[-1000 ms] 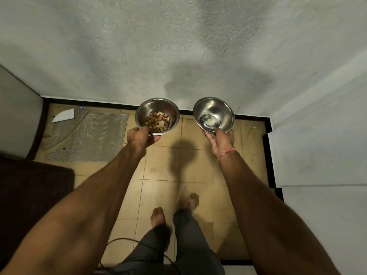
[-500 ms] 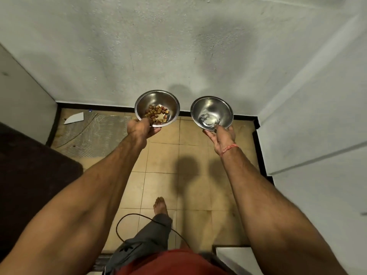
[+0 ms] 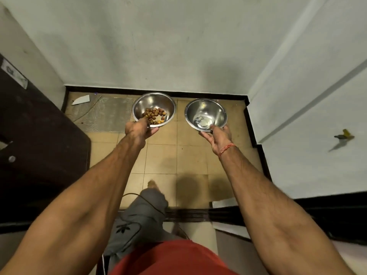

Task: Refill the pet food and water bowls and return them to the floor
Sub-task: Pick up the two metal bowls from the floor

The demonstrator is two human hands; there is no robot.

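Observation:
Two steel bowls are held out over the tan tiled floor [image 3: 190,159] near the far wall. The left one, the food bowl [image 3: 156,102], holds brown kibble cubes [image 3: 154,115]; my left hand [image 3: 139,130] grips its near rim, thumb inside. The right one, the water bowl [image 3: 210,111], has a little clear water at its bottom; my right hand [image 3: 217,135] pinches its near rim with fingers underneath. A red thread circles my right wrist. Both bowls stay level, side by side and apart.
A dark wooden cabinet [image 3: 39,147] stands at left. A grey ridged mat [image 3: 103,114] and a white scrap [image 3: 81,100] lie in the far left floor corner. White walls close the front and right. My foot [image 3: 152,184] and a black cable [image 3: 139,201] are below.
Both bowls have drifted apart and lower in view as I leaned forward. The camera tilted, bringing my red shirt and the cabinet into view.

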